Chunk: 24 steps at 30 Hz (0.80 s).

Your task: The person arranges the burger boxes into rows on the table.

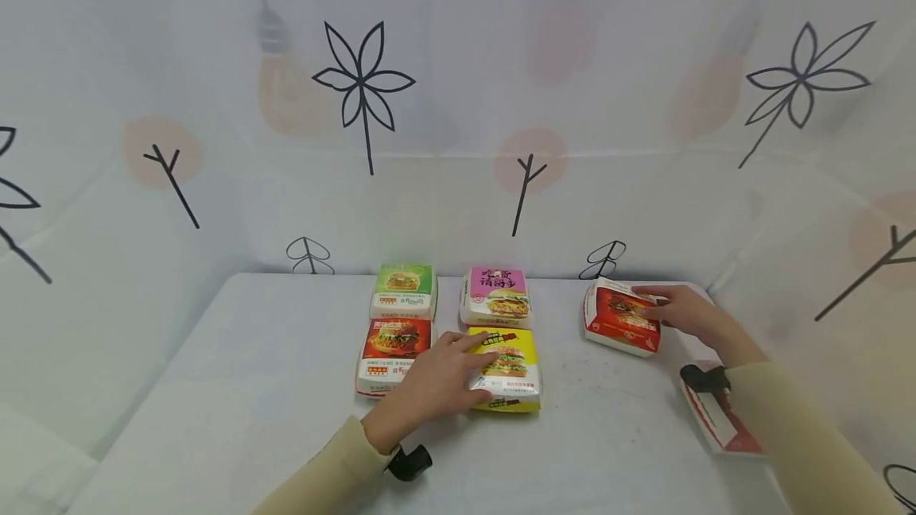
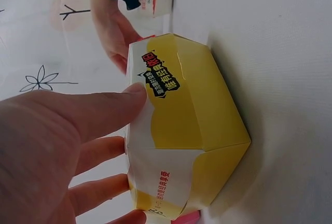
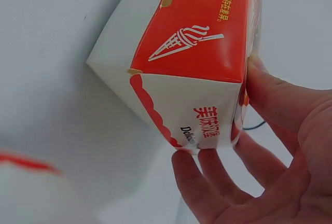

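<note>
My left hand touches a yellow burger box with spread fingers, the thumb along its near edge. Close up, the thumb lies against the yellow box and the fingertips touch its top edge. At the right, my right hand holds a red-and-white burger box by its far right edge. In the right wrist view, thumb and fingers grip adjoining faces of that box, which looks slightly tilted. Left of the yellow box sits another red burger box, partly behind my left hand.
A green burger box and a pink burger box stand in the back row. Another red-and-white box lies at the right, partly under my right forearm. A white patterned cloth hangs behind the white table.
</note>
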Each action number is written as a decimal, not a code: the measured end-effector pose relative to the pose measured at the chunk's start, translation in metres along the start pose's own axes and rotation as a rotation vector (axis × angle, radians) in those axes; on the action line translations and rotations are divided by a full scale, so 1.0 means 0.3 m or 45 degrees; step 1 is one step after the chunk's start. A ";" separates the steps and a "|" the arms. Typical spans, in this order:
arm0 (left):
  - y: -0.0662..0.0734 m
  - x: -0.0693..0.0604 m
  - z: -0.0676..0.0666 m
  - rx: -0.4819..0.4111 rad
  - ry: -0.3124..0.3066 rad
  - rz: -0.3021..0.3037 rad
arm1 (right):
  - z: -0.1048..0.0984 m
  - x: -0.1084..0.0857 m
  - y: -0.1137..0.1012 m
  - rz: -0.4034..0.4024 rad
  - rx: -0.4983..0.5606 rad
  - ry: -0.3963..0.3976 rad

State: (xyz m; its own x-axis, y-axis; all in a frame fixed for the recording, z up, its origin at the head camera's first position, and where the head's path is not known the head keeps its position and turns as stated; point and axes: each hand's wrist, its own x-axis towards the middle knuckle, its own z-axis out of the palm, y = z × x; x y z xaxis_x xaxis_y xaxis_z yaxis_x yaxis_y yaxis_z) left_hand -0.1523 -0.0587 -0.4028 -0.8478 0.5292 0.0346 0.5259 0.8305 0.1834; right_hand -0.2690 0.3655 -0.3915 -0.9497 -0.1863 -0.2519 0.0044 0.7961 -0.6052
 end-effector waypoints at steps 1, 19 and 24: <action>0.000 0.000 0.000 -0.002 0.001 0.001 | 0.009 0.006 -0.003 -0.001 0.002 0.005; -0.003 0.003 -0.002 -0.086 0.004 -0.008 | 0.082 0.048 -0.081 -0.010 0.085 -0.012; -0.005 0.008 -0.011 -0.117 0.019 -0.001 | 0.088 0.051 -0.084 -0.034 0.102 -0.016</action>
State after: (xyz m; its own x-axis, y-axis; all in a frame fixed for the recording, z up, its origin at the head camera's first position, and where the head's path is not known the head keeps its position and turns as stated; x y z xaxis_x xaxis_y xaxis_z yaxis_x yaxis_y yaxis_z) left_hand -0.1552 -0.0593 -0.3997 -0.8494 0.5256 0.0487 0.5175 0.8110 0.2729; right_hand -0.2753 0.3275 -0.4001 -0.9456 -0.2148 -0.2442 0.0046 0.7421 -0.6703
